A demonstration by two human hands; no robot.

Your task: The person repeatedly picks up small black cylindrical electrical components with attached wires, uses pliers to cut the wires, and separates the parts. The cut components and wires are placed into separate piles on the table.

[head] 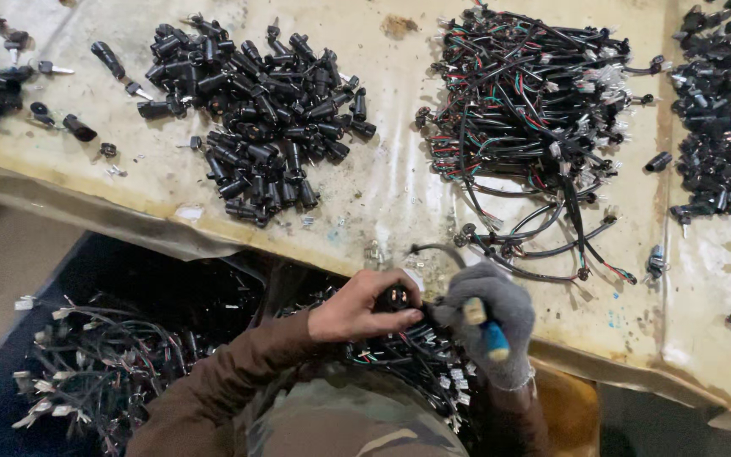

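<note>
The bare left hand (364, 306) is pinching a small black cylindrical plastic part (395, 298) between thumb and fingers, at the near edge of the stained beige worktable (382, 195). The part's open round end is facing up toward the camera, so its long axis is running roughly away from the palm and upward.

The right hand, in a grey knitted glove (488, 317), is closed around a tool with a blue and cream handle (486, 330). The handle is pointing down and to the right, toward the person; the working tip is hidden behind the gloved fingers, and I cannot tell if it is touching the part. The part is lying just to the left of the gloved hand, very near, so both hands are almost meeting.

A thin black wire (433, 250) is curving from the area of the part up onto the table. Further on the table, a large heap of similar black cylinders (255, 110) is lying to the left, and a tangled bundle of black, red and green wires (526, 101) to the right. More wire harnesses with white connectors (103, 364) are lying in the dark bin below the table.
</note>
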